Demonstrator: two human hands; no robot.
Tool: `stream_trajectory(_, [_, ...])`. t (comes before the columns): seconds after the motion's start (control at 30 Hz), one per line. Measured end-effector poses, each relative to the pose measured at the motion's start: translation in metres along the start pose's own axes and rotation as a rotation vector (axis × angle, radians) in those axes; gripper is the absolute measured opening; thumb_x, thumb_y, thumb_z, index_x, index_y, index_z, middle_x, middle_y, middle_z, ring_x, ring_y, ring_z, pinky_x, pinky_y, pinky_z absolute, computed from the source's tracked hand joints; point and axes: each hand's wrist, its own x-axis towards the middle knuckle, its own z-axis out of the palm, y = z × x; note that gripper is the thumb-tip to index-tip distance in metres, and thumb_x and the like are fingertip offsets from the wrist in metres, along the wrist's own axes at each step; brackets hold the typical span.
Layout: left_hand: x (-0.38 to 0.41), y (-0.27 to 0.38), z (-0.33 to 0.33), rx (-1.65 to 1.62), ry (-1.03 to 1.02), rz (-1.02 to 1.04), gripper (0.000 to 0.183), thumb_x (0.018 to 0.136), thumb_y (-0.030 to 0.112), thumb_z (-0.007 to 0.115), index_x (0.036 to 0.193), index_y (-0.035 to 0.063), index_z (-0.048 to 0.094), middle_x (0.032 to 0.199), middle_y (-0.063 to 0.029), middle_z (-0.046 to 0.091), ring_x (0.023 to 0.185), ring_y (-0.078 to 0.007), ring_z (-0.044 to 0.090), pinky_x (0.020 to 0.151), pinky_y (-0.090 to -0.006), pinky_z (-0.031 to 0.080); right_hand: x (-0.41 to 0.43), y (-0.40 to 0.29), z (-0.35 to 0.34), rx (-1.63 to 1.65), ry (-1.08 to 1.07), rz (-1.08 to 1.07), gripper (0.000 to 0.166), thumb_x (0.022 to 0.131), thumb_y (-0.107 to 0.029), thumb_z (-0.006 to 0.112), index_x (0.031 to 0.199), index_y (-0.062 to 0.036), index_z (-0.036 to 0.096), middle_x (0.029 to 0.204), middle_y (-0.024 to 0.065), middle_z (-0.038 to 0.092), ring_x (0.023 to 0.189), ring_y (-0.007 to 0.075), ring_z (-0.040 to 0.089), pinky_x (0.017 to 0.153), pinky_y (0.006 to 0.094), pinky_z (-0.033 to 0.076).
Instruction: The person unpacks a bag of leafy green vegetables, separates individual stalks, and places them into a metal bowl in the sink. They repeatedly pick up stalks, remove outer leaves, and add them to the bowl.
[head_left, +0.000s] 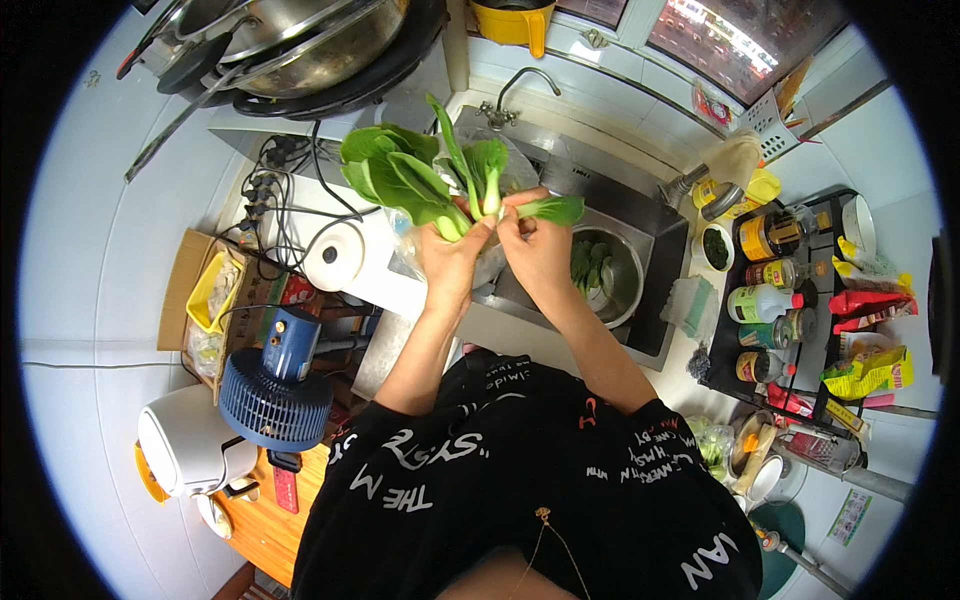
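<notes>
My left hand (452, 259) grips a bunch of bok choy (401, 169) by its pale base, its broad green leaves fanning up and to the left. Just to the right, my right hand (534, 244) pinches a single leaf (553, 210) at the stalk, close against the bunch. Both hands are over the left side of a stainless steel sink (664, 259). Inside the sink a metal bowl (628, 277) holds several loose green leaves (589, 262). A clear plastic bag (491, 259) lies behind and below my hands, partly hidden by them.
A curved faucet (529, 73) rises at the sink's back edge. A sponge (694, 304) lies right of the sink, near a rack (817, 277) of bottles and jars. Stacked pans (322, 60) stand upper left, above tangled cables (262, 195). A blue fan (276, 397) is at lower left.
</notes>
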Motion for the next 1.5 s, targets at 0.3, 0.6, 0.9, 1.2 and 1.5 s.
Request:
stream_trajectory(0.3, [0.007, -0.002, -0.009, 0.011, -0.040, 0.012, 0.028, 0.077, -0.003, 0.070, 0.099, 0.0019, 0.053, 0.092, -0.0017, 0.059, 0.081, -0.0089, 0.056, 0.072, -0.0219, 0.046, 0.010, -0.011, -0.013, -0.045, -0.012, 0.087, 0.016, 0.079, -0.012, 0.068, 0.087, -0.0006, 0.060, 0.067, 0.0077, 0.062, 0.054, 0.0159, 0.059, 0.050, 0.0275, 0.046])
stream_trajectory(0.6, [0.009, -0.007, -0.013, 0.240, -0.053, 0.102, 0.027, 0.077, 0.000, 0.072, 0.098, 0.0002, 0.056, 0.088, -0.0029, 0.060, 0.075, -0.0096, 0.056, 0.066, -0.0228, 0.046, 0.020, -0.002, -0.005, 0.190, -0.174, 0.324, 0.021, 0.080, -0.016, 0.070, 0.085, 0.0017, 0.060, 0.066, 0.0056, 0.062, 0.056, 0.0093, 0.057, 0.052, 0.0250, 0.045])
stream_trajectory(0.9, [0.003, -0.005, -0.007, -0.294, -0.111, -0.108, 0.034, 0.080, -0.002, 0.068, 0.108, 0.0016, 0.049, 0.091, -0.0077, 0.061, 0.081, -0.0153, 0.060, 0.069, -0.0260, 0.051, 0.007, -0.010, 0.001, 0.435, -0.127, 0.270, 0.015, 0.086, -0.009, 0.063, 0.089, 0.0017, 0.053, 0.071, 0.0050, 0.061, 0.055, 0.0090, 0.058, 0.050, 0.0225, 0.047])
stream_trajectory(1.2, [0.003, -0.008, -0.029, -0.587, -0.221, -0.385, 0.037, 0.085, 0.005, 0.062, 0.119, -0.0007, 0.046, 0.102, -0.0146, 0.062, 0.083, -0.0201, 0.061, 0.071, -0.0293, 0.053, 0.005, -0.021, -0.014, 0.999, -0.089, 0.455, 0.011, 0.091, -0.013, 0.057, 0.094, -0.0026, 0.055, 0.083, 0.0080, 0.060, 0.065, 0.0123, 0.054, 0.051, 0.0246, 0.042])
stream_trajectory(1.5, [-0.005, -0.002, -0.035, -0.463, -0.435, -0.431, 0.042, 0.082, 0.006, 0.064, 0.120, -0.0020, 0.047, 0.097, -0.0193, 0.063, 0.076, -0.0197, 0.060, 0.065, -0.0269, 0.049, 0.043, -0.032, -0.035, 0.668, -0.363, 0.546, 0.021, 0.088, -0.022, 0.062, 0.099, -0.0059, 0.054, 0.072, -0.0030, 0.047, 0.059, 0.0051, 0.042, 0.048, 0.0205, 0.030])
